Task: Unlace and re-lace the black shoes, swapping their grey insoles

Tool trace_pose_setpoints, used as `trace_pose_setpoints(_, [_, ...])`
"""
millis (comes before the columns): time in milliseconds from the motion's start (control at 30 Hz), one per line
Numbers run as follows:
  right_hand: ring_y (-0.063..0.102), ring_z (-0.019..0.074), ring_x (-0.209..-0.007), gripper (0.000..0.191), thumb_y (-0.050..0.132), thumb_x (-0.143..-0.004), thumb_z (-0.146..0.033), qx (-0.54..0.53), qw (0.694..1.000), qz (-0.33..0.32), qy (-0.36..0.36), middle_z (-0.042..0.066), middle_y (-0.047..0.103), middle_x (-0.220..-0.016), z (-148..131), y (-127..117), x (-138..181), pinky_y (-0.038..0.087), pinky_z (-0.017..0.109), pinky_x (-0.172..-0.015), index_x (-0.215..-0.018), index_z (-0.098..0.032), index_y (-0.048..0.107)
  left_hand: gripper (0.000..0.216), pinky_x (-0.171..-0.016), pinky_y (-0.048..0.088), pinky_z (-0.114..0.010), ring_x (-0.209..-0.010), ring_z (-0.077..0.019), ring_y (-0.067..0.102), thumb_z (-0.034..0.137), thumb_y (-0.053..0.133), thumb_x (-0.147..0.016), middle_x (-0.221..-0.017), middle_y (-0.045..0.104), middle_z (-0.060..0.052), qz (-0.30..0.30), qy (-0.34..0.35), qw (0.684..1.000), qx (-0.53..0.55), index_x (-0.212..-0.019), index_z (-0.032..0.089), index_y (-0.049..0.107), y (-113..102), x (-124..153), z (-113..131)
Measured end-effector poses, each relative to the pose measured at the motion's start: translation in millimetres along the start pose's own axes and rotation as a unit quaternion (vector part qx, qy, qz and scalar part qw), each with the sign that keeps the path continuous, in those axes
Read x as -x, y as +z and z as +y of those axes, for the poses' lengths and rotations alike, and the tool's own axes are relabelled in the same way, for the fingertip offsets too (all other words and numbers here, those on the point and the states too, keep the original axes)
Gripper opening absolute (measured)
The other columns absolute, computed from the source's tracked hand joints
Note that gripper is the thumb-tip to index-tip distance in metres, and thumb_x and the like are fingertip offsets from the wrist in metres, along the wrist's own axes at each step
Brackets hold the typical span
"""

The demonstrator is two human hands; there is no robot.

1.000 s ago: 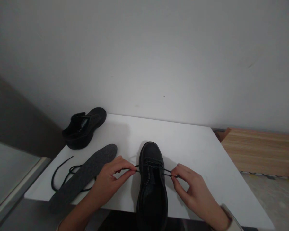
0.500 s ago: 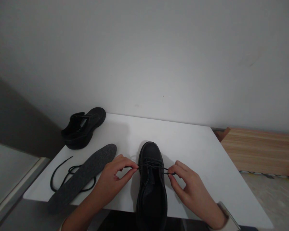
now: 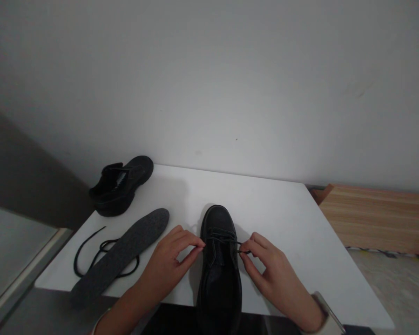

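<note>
A black lace-up shoe [image 3: 218,288] sits at the table's front edge with its toe pointing away from me. A thin black shoelace [image 3: 223,240] crosses its eyelets. At the shoe's left side, my left hand [image 3: 176,258] is closed in a pinch, its fingertips meeting at the lace by the eyelets. Across from it, my right hand [image 3: 270,270] pinches the lace strands that come out on the right side. What lies between the left fingertips is mostly hidden.
A second black shoe [image 3: 122,188] stands at the table's back left, its tongue raised. Nearer me, a grey insole [image 3: 125,251] lies over a loose black lace [image 3: 77,263]. The white table [image 3: 272,200] meets the wall; a wooden panel [image 3: 377,218] is beyond its right side.
My left hand has shifted slightly right, in against the shoe's side. My right hand has come a little closer to the shoe as well, and the strands between look shorter.
</note>
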State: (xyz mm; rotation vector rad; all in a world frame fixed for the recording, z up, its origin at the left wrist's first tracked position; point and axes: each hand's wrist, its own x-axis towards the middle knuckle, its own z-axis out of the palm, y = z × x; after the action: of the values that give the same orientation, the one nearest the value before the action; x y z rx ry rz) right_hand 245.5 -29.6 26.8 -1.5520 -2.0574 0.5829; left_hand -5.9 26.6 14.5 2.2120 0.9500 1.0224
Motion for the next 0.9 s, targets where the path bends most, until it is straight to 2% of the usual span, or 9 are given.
trace_pose_setpoints(100, [0.061, 0.0204, -0.084, 0.015, 0.050, -0.097, -0.015, -0.023, 1.000, 0.003, -0.001, 0.005, 0.060, -0.090, 1, 3, 1, 0.050, 0.034, -0.073, -0.093, -0.022, 0.064, 0.013, -0.074, 0.051, -0.031, -0.079, -0.0193, 0.066, 0.015, 0.063, -0.091, -0.083, 0.076, -0.003, -0.009, -0.002, 1.000, 0.011, -0.091, 0.023, 0.073, 4, -2, 1])
trace_pose_setpoints(200, [0.061, 0.0232, -0.089, 0.013, 0.055, -0.096, -0.016, -0.018, 0.999, 0.045, -0.014, 0.007, 0.062, -0.094, 4, 7, 2, 0.051, 0.039, -0.078, -0.097, -0.022, 0.067, 0.014, -0.081, 0.051, -0.035, -0.090, -0.0225, 0.064, 0.016, 0.065, -0.090, -0.093, 0.073, -0.006, 0.014, 0.002, 1.000, -0.020, -0.089, 0.025, 0.075, 6, -3, 1])
trace_pose_setpoints(300, [0.059, 0.0250, -0.090, 0.015, 0.058, -0.095, -0.016, 0.011, 0.995, 0.090, -0.044, 0.008, 0.063, -0.095, 7, 11, 2, 0.051, 0.041, -0.076, -0.103, -0.022, 0.069, 0.017, -0.083, 0.048, -0.040, -0.095, -0.0257, 0.059, 0.014, 0.065, -0.088, -0.098, 0.069, -0.008, 0.038, 0.017, 0.996, -0.084, -0.087, 0.026, 0.077, 6, -2, 1])
trace_pose_setpoints(367, [0.058, 0.0247, -0.086, 0.016, 0.058, -0.094, -0.015, 0.030, 0.993, 0.097, -0.061, 0.008, 0.063, -0.092, 8, 12, 3, 0.051, 0.041, -0.072, -0.104, -0.021, 0.070, 0.018, -0.080, 0.049, -0.038, -0.091, -0.0244, 0.058, 0.011, 0.063, -0.089, -0.094, 0.068, -0.008, 0.029, 0.026, 0.994, -0.101, -0.088, 0.024, 0.076, 6, -2, 2])
trace_pose_setpoints(500, [0.058, 0.0242, -0.083, 0.019, 0.055, -0.095, -0.012, 0.053, 0.991, 0.100, -0.070, 0.008, 0.063, -0.091, 7, 15, 5, 0.050, 0.041, -0.070, -0.105, -0.020, 0.069, 0.019, -0.072, 0.051, -0.030, -0.081, -0.0196, 0.061, 0.009, 0.057, -0.093, -0.084, 0.068, -0.006, -0.010, 0.041, 0.997, -0.068, -0.094, 0.020, 0.073, 8, -1, 5])
trace_pose_setpoints(667, [0.060, 0.0234, -0.092, 0.028, 0.050, -0.098, -0.013, 0.005, 0.995, 0.093, -0.037, 0.007, 0.065, -0.100, 0, 20, 11, 0.053, 0.039, -0.078, -0.123, -0.023, 0.057, 0.019, -0.074, 0.054, -0.029, -0.081, -0.0191, 0.068, 0.014, 0.051, -0.097, -0.089, 0.072, -0.005, -0.035, 0.011, 0.997, -0.064, -0.102, 0.021, 0.068, 9, 1, 13])
trace_pose_setpoints(733, [0.060, 0.0237, -0.095, 0.028, 0.047, -0.100, -0.014, -0.007, 0.996, 0.089, -0.029, 0.007, 0.065, -0.103, -6, 21, 12, 0.053, 0.040, -0.081, -0.126, -0.024, 0.052, 0.020, -0.076, 0.055, -0.031, -0.085, -0.0212, 0.069, 0.020, 0.052, -0.098, -0.095, 0.072, -0.006, -0.070, -0.025, 0.994, -0.082, -0.114, 0.022, 0.064, 8, 0, 21])
trace_pose_setpoints(800, [0.059, 0.0253, -0.097, 0.027, 0.047, -0.100, -0.016, 0.011, 0.996, 0.078, -0.035, 0.009, 0.064, -0.108, -13, 21, 11, 0.053, 0.042, -0.082, -0.126, -0.024, 0.051, 0.029, -0.078, 0.056, -0.034, -0.090, -0.0244, 0.070, 0.027, 0.059, -0.096, -0.102, 0.071, -0.008, -0.129, -0.061, 0.984, -0.109, -0.124, 0.022, 0.060, 7, -4, 33])
trace_pose_setpoints(900, [0.058, 0.0283, -0.098, 0.028, 0.054, -0.096, -0.017, 0.075, 0.995, 0.054, -0.043, 0.011, 0.060, -0.114, -26, 19, 8, 0.053, 0.047, -0.082, -0.124, -0.023, 0.053, 0.030, -0.082, 0.058, -0.039, -0.095, -0.0266, 0.069, 0.024, 0.064, -0.093, -0.109, 0.067, -0.010, -0.229, -0.127, 0.947, -0.185, -0.123, 0.021, 0.062, 9, -15, 55])
